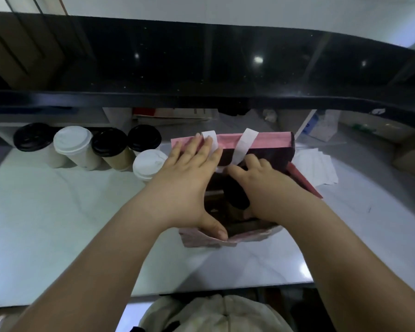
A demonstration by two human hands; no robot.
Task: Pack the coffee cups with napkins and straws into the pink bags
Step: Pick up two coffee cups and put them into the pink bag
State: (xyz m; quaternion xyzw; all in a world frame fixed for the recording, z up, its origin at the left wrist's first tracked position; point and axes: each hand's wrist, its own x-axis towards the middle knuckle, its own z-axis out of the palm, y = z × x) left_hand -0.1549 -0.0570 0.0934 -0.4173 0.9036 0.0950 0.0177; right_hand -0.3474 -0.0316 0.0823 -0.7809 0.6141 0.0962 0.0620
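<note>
While the left grip (189,173) lies spread flat over the left side of the pink bag (268,140), fingers straight and holding nothing, thumb on the near rim, the right grip (261,180) is sunk into the bag's mouth with its fingers curled. Whether it has hold of the dark lid (236,197) below it I cannot tell. The bag stands mid-surface (58,224), mouth up.

The paper looks like the weak point. The near rim is already crumpled, and more pressure from that thumb could fold the wall in and tip whatever stands inside. One white handle (246,142) droops into the opening (right where the fingers work) and could snag them. The left wrist passes just beside a white-lidded cup (149,164), so a sideways sweep might knock it into the row of cups (73,142) behind.

Room is tight on the left, and napkins (319,166) lie close on the right. A black ledge (201,68) overhangs the far side. The open stretch is toward the person.
</note>
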